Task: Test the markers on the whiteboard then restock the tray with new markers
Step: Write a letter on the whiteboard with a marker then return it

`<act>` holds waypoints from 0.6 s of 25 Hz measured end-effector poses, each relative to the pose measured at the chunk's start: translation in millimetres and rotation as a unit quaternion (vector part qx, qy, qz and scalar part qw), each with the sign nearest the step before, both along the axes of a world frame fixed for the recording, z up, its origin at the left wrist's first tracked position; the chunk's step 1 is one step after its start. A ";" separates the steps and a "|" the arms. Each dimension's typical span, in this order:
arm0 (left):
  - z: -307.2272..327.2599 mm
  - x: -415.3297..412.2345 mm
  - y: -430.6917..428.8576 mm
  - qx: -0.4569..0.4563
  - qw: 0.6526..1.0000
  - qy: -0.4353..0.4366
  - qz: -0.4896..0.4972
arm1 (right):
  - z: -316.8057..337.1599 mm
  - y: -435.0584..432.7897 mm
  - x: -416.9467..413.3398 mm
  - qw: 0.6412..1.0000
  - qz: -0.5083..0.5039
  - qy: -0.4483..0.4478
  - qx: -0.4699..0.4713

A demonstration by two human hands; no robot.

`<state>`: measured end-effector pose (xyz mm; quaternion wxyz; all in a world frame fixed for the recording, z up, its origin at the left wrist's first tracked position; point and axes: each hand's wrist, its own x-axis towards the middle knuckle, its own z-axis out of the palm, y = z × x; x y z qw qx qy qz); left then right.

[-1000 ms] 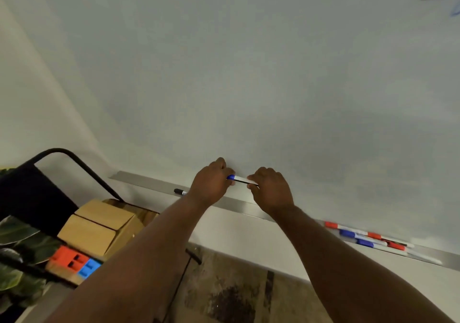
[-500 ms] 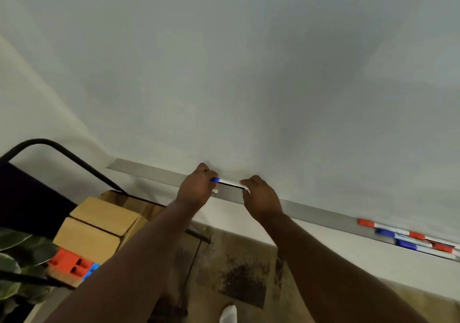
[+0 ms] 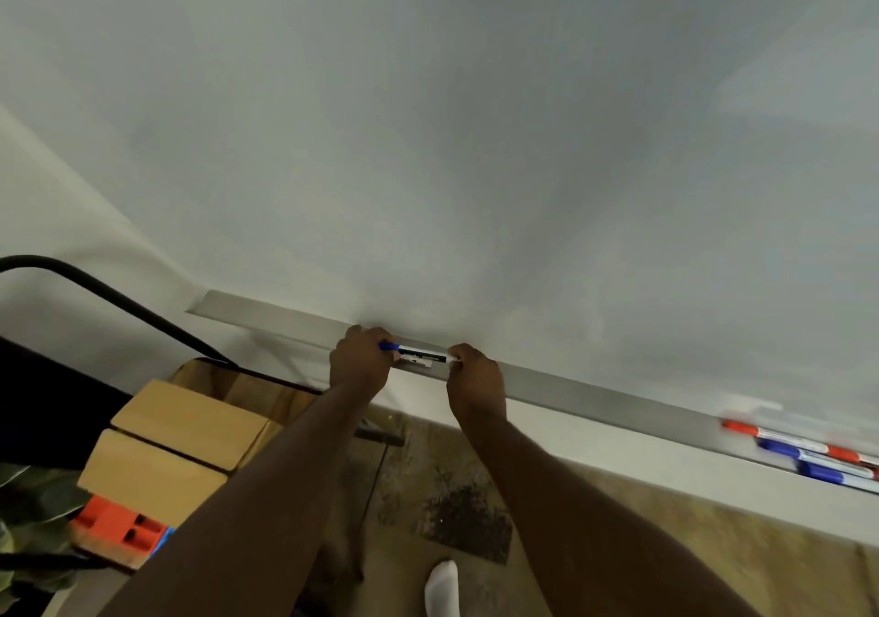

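A blue-capped marker (image 3: 418,355) is held level just above the metal marker tray (image 3: 590,395) at the foot of the whiteboard (image 3: 452,140). My left hand (image 3: 359,362) grips its blue cap end and my right hand (image 3: 475,381) grips the other end. Another marker seems to lie in the tray right under it, mostly hidden. Several red and blue markers (image 3: 808,454) lie in the tray at the far right.
A cardboard box (image 3: 176,445) sits on a wooden surface at the lower left, with a red and blue block (image 3: 123,528) in front of it. A black curved chair frame (image 3: 119,302) and plant leaves (image 3: 24,512) stand at the left. A white-socked foot (image 3: 442,588) stands on the floor.
The view has tilted down and shifted left, so the scribbles at the board's top right are out of sight. Both hands have kept hold of the marker, with more of its barrel now showing between them.
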<state>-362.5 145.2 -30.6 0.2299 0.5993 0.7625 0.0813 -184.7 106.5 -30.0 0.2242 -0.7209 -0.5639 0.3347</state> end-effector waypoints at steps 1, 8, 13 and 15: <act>-1.9 -0.8 3.2 -0.012 1.000 0.017 0.003 | -1.6 2.4 -3.9 1.000 -0.009 0.004 -0.005; -13.7 -6.0 18.0 -0.017 0.997 0.060 0.040 | -16.2 7.8 -16.1 0.997 0.050 -0.015 -0.065; -17.1 -4.5 17.4 0.003 0.998 0.057 0.040 | -12.6 6.4 -17.8 0.992 0.080 -0.013 -0.099; -16.9 -1.6 15.2 0.004 0.998 0.054 0.040 | -12.0 6.1 -15.5 0.991 0.088 -0.014 -0.103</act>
